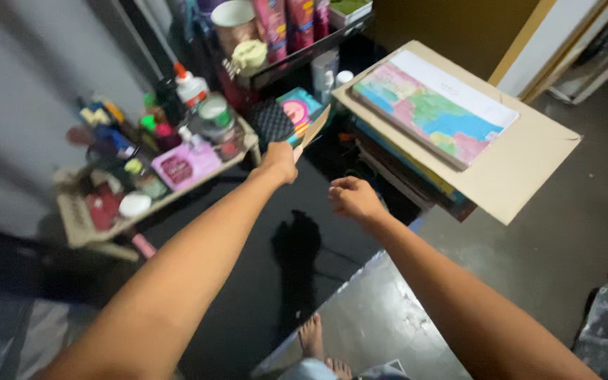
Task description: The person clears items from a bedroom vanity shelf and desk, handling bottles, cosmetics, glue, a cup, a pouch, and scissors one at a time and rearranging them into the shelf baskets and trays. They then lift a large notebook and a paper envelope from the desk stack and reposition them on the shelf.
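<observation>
Nearest the viewer, the person's bare foot point(312, 336) stands on dark floor beside a pale, shiny sheet point(381, 317) laid on the ground; its diagonal edge runs up toward the right forearm.

The right hand point(352, 198) hangs in mid-air over the dark floor, fingers loosely curled inward, gripping nothing. It sits just right of the left hand and below the stack's near corner.

The left hand point(278, 162) is clenched around the near end of a flat tan cardboard piece point(312, 131), which angles up and away toward a teal-and-pink box point(300, 108). Whether the cardboard touches that box cannot be told.

Handling advice, as judgement: keep the grip firm at the cardboard's end and bring the free right hand under its far portion, since a thin panel held at one end will likely flex or swing.

Clearances: left of the hand, a low tray shelf point(79, 225) crowded with bottles point(191, 88) and jars projects close by; a sideways sweep could knock them. To the right, a large cardboard sheet point(522, 169) carrying a colourful map board point(431, 112) overhangs a stack of books point(402, 176), its corner jutting into the aisle. The open room lies in the dark floor strip between these two.

Farthest, a black rack point(297, 53) of pink containers stands against the wall.
</observation>
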Action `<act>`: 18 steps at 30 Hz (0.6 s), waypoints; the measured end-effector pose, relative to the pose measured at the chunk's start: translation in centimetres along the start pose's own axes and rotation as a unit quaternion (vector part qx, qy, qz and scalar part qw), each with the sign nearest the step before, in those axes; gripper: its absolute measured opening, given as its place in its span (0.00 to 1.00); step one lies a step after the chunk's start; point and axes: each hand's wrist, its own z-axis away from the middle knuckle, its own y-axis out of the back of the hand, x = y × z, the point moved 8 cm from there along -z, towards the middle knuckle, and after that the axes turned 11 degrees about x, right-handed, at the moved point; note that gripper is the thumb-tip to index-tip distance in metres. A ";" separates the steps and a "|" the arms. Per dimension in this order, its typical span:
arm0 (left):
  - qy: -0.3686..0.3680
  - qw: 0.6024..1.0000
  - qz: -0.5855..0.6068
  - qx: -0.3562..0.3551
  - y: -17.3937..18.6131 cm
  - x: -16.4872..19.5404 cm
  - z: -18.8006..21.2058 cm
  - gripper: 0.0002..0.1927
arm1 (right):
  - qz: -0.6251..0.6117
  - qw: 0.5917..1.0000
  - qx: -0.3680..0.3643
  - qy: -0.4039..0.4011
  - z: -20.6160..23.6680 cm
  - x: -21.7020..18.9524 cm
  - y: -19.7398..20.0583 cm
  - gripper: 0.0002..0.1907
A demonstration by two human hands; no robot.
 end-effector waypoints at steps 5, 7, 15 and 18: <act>-0.064 0.998 0.005 0.013 -1.6 1.6 -4.1 0.18 | 0.044 0.997 0.048 -0.028 -1.5 0.4 0.8 0.18; -0.047 0.999 -0.016 -0.020 -2.7 1.6 -5.5 0.21 | 0.031 0.998 0.049 -0.027 -1.7 -0.1 0.0 0.18; -0.059 0.998 -0.016 -0.023 -5.4 1.7 -8.7 0.19 | 0.028 0.996 0.064 -0.055 -2.0 -2.2 0.1 0.18; -0.061 0.998 -0.019 -0.014 -6.2 1.8 -8.3 0.18 | 0.032 0.995 0.077 -0.060 -2.1 -2.1 0.5 0.18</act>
